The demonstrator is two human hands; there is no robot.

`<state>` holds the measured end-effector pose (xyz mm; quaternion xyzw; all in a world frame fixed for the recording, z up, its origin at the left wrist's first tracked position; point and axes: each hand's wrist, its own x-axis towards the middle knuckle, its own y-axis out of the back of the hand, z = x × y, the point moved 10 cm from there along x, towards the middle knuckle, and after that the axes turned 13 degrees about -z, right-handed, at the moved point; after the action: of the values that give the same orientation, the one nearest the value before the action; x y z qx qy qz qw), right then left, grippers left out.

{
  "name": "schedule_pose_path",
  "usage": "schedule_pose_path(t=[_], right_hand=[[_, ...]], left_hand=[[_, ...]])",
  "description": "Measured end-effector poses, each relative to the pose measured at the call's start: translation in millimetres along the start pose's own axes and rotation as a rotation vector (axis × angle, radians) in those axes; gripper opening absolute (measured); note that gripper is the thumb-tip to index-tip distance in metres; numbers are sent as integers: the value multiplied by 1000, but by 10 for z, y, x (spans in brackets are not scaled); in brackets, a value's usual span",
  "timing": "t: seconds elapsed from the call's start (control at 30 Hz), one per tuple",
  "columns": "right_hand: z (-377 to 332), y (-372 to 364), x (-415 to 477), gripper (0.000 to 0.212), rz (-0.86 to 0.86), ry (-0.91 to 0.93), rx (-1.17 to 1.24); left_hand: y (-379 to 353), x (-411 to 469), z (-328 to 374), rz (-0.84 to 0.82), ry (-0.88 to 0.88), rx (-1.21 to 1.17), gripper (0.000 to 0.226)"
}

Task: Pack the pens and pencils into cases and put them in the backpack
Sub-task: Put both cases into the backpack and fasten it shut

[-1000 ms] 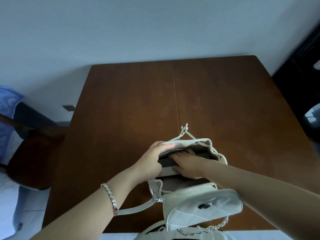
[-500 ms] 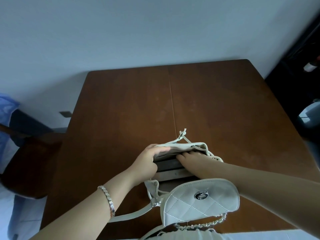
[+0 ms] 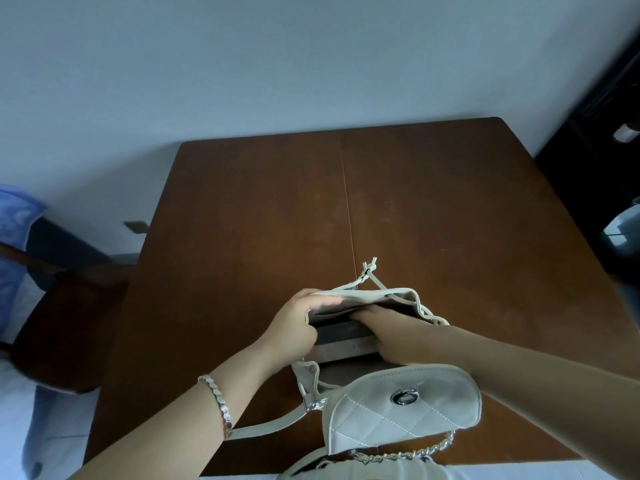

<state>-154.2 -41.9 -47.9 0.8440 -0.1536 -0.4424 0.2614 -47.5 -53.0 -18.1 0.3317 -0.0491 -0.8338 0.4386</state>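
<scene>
Head view: both my hands at the mouth of the cream backpack [image 3: 398, 293], which sits on the brown table [image 3: 433, 209] near its front edge.

My left hand [image 3: 294, 329] grips the backpack's left rim, fingers curled over it. A grey case [image 3: 341, 336] lies in the opening between my hands. My right hand [image 3: 388, 337] rests on the case, fingertips hidden under the far rim, so I cannot tell whether it grips. The quilted flap [image 3: 398, 410] is folded back toward me.
</scene>
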Motion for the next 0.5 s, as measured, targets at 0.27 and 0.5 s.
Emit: schedule_pose_path(t=[0.27, 0.5], right_hand=[[512, 609, -500, 58, 388, -134, 361], [695, 225, -566, 17, 455, -95, 715]], left_hand=[[183, -156, 90, 196, -95, -196, 44], [-213, -137, -360, 55, 266, -497, 20]])
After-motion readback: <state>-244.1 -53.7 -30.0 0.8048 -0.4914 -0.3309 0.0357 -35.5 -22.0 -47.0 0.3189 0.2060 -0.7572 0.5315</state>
